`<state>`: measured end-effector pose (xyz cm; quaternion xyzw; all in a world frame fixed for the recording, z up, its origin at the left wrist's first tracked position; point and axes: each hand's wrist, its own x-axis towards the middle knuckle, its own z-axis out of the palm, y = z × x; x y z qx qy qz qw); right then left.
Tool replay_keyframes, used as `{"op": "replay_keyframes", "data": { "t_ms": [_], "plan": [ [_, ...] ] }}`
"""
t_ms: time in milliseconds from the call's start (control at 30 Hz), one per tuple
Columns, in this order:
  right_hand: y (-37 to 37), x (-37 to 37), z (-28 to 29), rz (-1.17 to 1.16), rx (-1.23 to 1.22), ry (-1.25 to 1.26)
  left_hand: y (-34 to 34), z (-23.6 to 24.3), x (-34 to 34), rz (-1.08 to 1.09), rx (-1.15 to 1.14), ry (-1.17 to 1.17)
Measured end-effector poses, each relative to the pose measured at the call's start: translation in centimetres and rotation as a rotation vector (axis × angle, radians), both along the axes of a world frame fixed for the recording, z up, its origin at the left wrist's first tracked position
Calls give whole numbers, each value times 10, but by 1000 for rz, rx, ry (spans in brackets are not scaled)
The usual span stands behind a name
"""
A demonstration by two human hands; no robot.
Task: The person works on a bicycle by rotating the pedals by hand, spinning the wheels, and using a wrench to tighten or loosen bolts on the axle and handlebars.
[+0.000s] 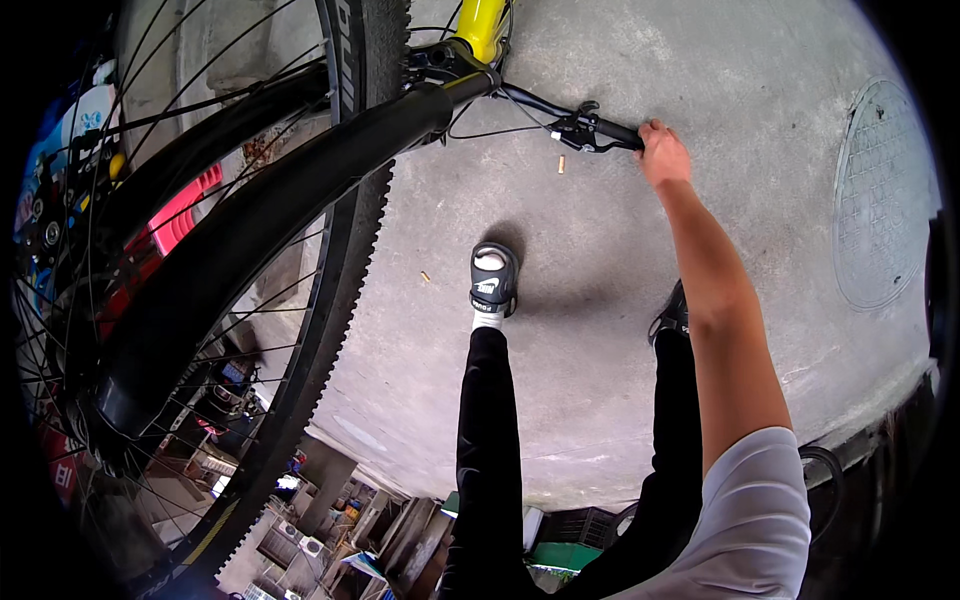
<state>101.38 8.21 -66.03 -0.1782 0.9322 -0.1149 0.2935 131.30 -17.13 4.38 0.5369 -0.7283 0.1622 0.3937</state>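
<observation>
My right hand (665,155) is wrapped round the end of a bicycle handlebar grip (622,133), my arm stretched out from a light short sleeve. Next to the grip is a black brake lever and its clamp (577,128), with thin cables curving toward the stem. The bicycle has a yellow frame tube (482,28) and a thick black suspension fork (270,210). Its front wheel's knobby tyre (345,260) rises close on the left, spokes spreading across that side. My left hand is not in view.
Grey concrete ground (600,400) lies beneath my feet, in black sandals (494,277). Two small cigarette butts lie on it. A round manhole cover (880,195) is at the right. Beyond the spokes are a pink-red plastic item (185,212) and assorted clutter.
</observation>
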Motion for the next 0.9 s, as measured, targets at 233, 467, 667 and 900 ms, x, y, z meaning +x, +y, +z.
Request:
{"op": "replay_keyframes", "data": {
  "t_ms": [233,467,667,900],
  "plan": [
    [6,-7,30,112,121,-106,-4,-7,29,-12,100,59],
    [136,79,133,-243,-139,-88,7,-104,64,52,604,399],
    [213,142,281,-471,-187,-345,68,-253,75,297,1647,387],
    [191,87,411,-254,-255,-326,118,-187,115,23,1757,-94]
  ]
}}
